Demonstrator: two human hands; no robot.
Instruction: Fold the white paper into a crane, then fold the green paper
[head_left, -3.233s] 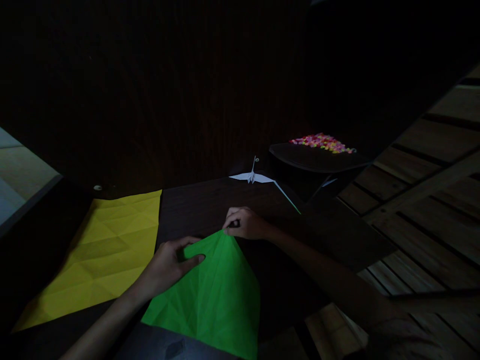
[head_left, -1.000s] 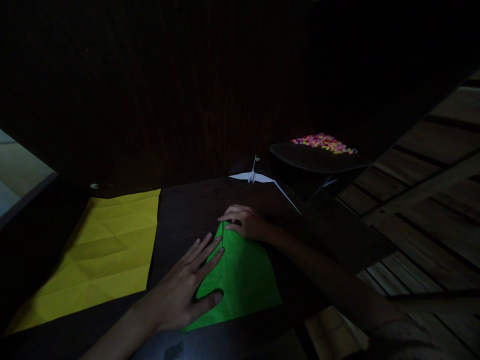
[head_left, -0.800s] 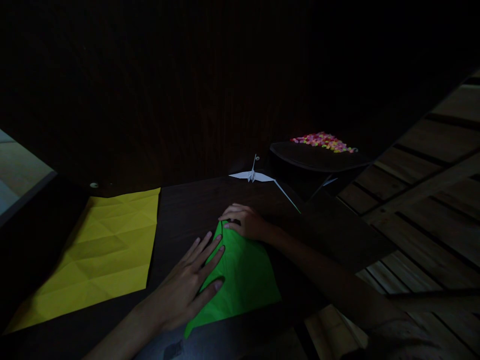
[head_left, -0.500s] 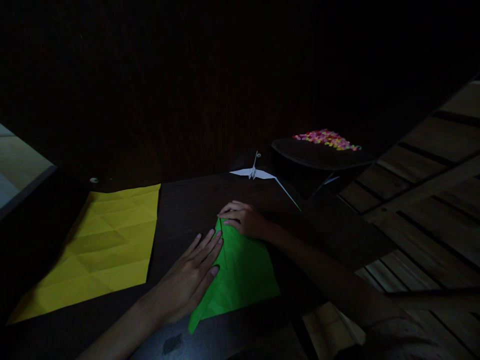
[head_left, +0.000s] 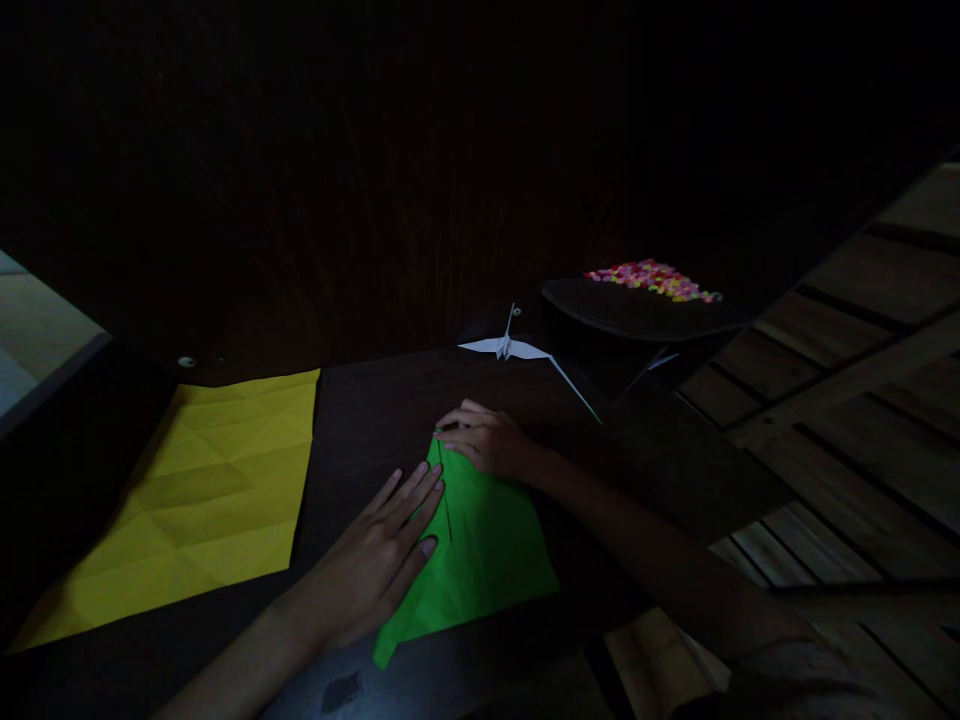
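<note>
head camera | worn on the person's head | faces forward and down | close above the dark counter | both forearms enter from the bottom edge

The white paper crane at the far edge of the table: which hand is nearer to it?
Right. The right hand rests on the top corner of the green paper, just below the white paper crane. The left hand lies flat lower on that sheet, farther away.
</note>
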